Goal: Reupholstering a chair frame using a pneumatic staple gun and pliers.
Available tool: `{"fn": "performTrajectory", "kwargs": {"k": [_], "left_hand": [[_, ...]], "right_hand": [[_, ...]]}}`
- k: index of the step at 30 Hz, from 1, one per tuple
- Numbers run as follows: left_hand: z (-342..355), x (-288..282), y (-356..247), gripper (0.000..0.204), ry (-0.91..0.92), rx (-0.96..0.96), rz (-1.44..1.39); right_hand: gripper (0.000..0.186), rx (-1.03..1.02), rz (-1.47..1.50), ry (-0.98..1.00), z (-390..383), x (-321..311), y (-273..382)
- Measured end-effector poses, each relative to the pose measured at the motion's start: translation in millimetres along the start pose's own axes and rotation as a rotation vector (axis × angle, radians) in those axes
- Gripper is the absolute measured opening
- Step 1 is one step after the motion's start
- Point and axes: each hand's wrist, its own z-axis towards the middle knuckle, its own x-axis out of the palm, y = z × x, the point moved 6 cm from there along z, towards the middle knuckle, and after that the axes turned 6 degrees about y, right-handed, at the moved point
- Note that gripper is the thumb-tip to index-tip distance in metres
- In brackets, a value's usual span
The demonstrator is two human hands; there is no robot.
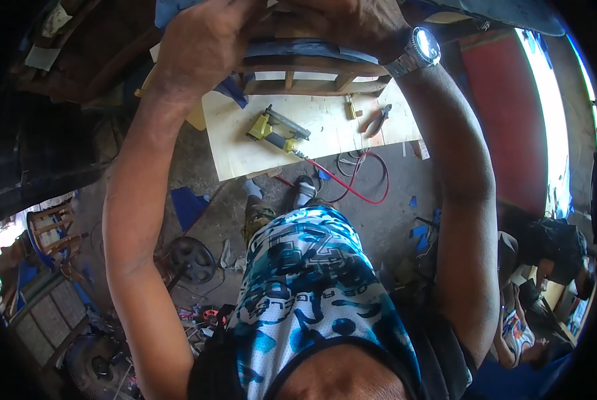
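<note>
My left hand (208, 43) and my right hand (352, 28) are raised at the top edge, close together over a curved wooden frame (312, 65). Dark blue fabric (305, 49) runs along the frame's far side, beneath my hands. The fingers of both hands are mostly cut off or in shadow, so what they grip does not show. A yellow-green and black air stapler (272, 131) lies on the pale tabletop (235, 157). To its right are a small brass-coloured piece (351, 108) and pliers with orange handles (376, 121).
A red air hose (352, 191) loops from the stapler past the table's near edge to the floor. Blue fabric scraps (190, 205) litter the ground. A black wheel-like part (190, 260) stands at lower left. Another person (517, 333) is at lower right.
</note>
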Motion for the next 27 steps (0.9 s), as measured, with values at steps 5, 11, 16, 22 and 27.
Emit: {"fn": "performTrajectory", "kwargs": {"k": [5,11,16,22,27], "left_hand": [[-11.9,12.0,23.3,0.006,-0.622,0.336,-0.672],[-1.5,1.6,10.0,0.006,-0.011,-0.088,-0.028],[-5.8,0.0,16.8,0.011,0.092,-0.067,0.114],[-37.3,-21.4,36.4,0.033,0.092,0.022,0.127],[-35.3,-23.4,30.4,0.032,0.044,0.084,0.131]], "right_hand": [[0.016,-0.020,-0.023,-0.016,5.8,-2.5,7.6],[0.017,-0.050,-0.035,-0.029,6.9,7.5,4.7],[0.020,-0.057,0.047,-0.048,7.9,6.4,2.8],[0.025,0.002,-0.123,-0.128,6.7,-5.0,18.9],[0.023,0.043,-0.053,-0.089,15.6,9.8,28.9]]}}
